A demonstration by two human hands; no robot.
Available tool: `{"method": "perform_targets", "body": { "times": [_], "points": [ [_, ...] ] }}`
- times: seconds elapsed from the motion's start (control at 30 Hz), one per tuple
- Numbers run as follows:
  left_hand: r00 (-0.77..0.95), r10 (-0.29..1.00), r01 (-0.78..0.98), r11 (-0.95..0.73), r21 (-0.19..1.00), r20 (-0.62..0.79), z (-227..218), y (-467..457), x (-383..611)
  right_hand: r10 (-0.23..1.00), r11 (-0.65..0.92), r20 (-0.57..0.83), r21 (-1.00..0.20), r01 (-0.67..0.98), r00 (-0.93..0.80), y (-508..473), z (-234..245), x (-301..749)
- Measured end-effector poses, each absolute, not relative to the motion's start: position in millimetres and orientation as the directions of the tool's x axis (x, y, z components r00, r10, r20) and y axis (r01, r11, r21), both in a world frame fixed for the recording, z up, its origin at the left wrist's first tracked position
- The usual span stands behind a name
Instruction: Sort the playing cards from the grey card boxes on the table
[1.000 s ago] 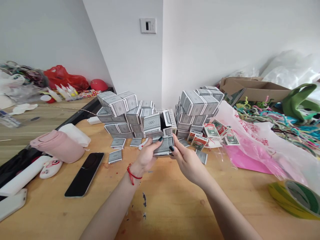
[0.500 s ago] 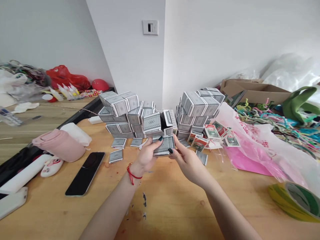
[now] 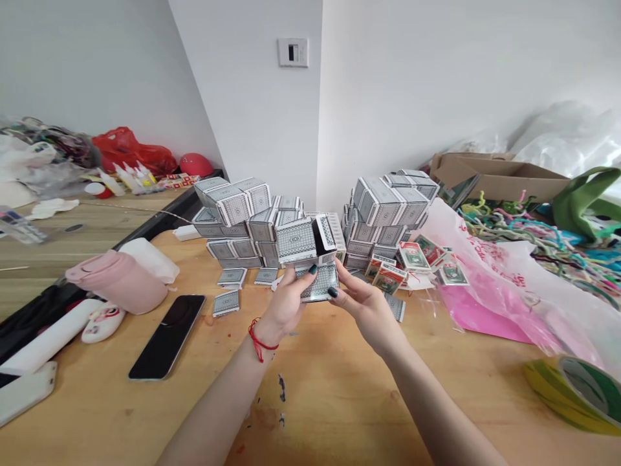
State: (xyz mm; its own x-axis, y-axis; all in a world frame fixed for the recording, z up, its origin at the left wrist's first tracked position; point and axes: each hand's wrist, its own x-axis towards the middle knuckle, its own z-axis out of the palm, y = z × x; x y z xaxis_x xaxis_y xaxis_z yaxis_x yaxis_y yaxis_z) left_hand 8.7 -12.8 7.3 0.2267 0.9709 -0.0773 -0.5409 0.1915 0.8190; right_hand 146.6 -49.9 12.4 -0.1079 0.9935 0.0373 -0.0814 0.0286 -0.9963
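Observation:
Both hands hold a grey-patterned playing card box [image 3: 321, 283] low over the table. My left hand [image 3: 286, 301] grips its left side, the thumb lying across the top face. My right hand [image 3: 361, 304] pinches the right side between thumb and fingers. Just beyond the fingers is another patterned card box [image 3: 296, 241], tilted, with an open flap [image 3: 326, 233] and a dark inside. Whether it is joined to the held box or only touches it I cannot tell. Small flat patterned pieces, such as this card box [image 3: 226, 302], lie left of my hands.
Stacked card boxes rise at left [image 3: 233, 207] and right [image 3: 381, 207]. Red-and-green card packs [image 3: 389, 277] lie at right beside a pink plastic bag [image 3: 490, 310]. A phone [image 3: 167, 336], a pink bottle [image 3: 119, 281] and a tape roll [image 3: 577, 391] are on the table.
The box with the open flap has tilted and shifted slightly, showing more of its patterned face. My hands keep nearly the same grip on the card box.

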Motion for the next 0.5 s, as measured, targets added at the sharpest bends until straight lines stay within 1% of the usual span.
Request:
{"method": "perform_targets", "body": {
  "times": [0.13, 0.23, 0.37, 0.43, 0.5],
  "points": [
    [0.235, 0.971, -0.5, 0.149, 0.853, -0.032, 6.0, -13.1, 8.0, 0.997, -0.044, -0.03, -0.979, -0.199, -0.072, -50.2, 17.8, 145.3],
    [0.258, 0.966, -0.403, 0.095, 0.91, 0.014, 7.7, -13.5, 6.3, 0.999, -0.042, -0.034, -0.972, -0.232, -0.039, -50.4, 16.8, 143.4],
    [0.309, 0.949, -0.197, 0.002, 0.98, 0.06, 13.2, -15.1, 5.5, 1.0, 0.026, 0.027, -0.987, -0.161, -0.004, -50.9, 10.2, 139.9],
    [0.305, 0.948, -0.152, -0.039, 0.988, 0.085, 15.5, -16.0, 6.0, 0.998, 0.056, 0.056, -0.992, -0.117, 0.005, -51.2, 6.7, 138.3],
    [0.295, 0.949, -0.143, -0.069, 0.987, 0.109, 16.2, -16.5, 6.8, 0.997, 0.079, 0.078, -0.993, -0.086, 0.01, -51.5, 3.7, 137.3]
  ]
}}
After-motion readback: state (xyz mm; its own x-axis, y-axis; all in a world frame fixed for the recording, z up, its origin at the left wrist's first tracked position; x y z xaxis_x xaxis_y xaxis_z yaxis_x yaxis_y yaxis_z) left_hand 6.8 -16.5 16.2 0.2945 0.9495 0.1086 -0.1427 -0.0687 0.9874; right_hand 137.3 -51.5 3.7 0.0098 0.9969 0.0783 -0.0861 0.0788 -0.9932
